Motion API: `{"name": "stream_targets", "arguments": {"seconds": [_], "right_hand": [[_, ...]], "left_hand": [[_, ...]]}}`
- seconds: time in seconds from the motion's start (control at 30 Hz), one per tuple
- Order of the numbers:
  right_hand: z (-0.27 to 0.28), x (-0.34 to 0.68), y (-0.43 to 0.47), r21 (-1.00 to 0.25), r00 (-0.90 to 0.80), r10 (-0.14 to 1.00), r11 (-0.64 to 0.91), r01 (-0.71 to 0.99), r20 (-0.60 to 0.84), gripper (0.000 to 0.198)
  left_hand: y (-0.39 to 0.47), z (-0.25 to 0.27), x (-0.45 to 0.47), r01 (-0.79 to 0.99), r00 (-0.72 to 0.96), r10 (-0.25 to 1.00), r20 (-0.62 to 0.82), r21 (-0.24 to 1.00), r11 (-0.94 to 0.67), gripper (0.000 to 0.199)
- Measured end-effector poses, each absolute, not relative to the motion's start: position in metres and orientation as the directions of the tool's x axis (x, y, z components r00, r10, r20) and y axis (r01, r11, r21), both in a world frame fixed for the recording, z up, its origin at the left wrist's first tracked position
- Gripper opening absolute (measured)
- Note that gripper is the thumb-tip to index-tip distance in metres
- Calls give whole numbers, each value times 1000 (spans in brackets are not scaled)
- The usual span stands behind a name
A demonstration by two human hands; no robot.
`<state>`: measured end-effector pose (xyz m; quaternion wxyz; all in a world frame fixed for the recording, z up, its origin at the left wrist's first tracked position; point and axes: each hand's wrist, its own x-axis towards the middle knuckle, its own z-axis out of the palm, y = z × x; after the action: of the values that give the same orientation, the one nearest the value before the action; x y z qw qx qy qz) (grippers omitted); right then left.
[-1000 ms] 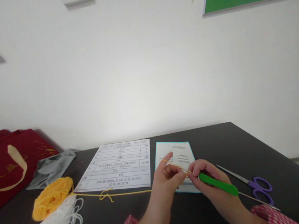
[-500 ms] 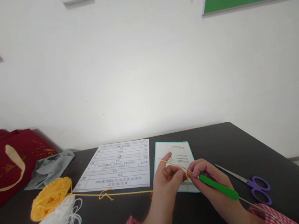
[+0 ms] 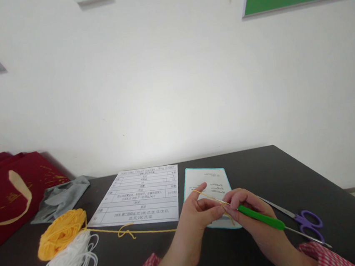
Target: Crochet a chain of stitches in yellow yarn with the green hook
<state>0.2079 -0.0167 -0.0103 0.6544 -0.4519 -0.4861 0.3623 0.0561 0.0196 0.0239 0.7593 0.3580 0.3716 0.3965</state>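
Note:
My right hand (image 3: 254, 209) is closed around a crochet hook with a green handle (image 3: 261, 217); its thin metal shaft reaches left to my other hand. In my left hand (image 3: 201, 214), thumb and fingers pinch a small bit of yellow yarn work close to the hook, while the index finger is raised with a yellow strand (image 3: 202, 193) over it. A short yarn tail (image 3: 231, 219) hangs between the hands. Farther left, the yellow strand runs across the table to a yellow yarn ball (image 3: 61, 234). The stitches themselves are too small to make out.
White yarn (image 3: 64, 265) lies in front of the yellow ball. Behind are a printed sheet (image 3: 136, 197), a blue-edged card (image 3: 200, 176), a grey cloth (image 3: 58, 199) and a dark red bag (image 3: 10, 195). Purple-handled scissors (image 3: 308, 223) lie right of my right hand on the black table (image 3: 249, 159).
My right hand has turned a little, so the hook's rear shaft swings outward to the right, off the sleeve. The yarn tail now slants instead of hanging straight.

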Motion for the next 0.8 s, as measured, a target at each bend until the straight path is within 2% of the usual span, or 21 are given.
{"name": "stream_targets", "arguments": {"seconds": [0.4,0.8], "right_hand": [[1,203,-14,-934,237,972,87,-348,2,36],[4,201,-14,-905,203,978,48,-423,-43,36]], "left_hand": [[20,25,55,-341,415,881,-226,860,381,92],[19,25,59,-364,380,906,-186,871,331,88]]}}
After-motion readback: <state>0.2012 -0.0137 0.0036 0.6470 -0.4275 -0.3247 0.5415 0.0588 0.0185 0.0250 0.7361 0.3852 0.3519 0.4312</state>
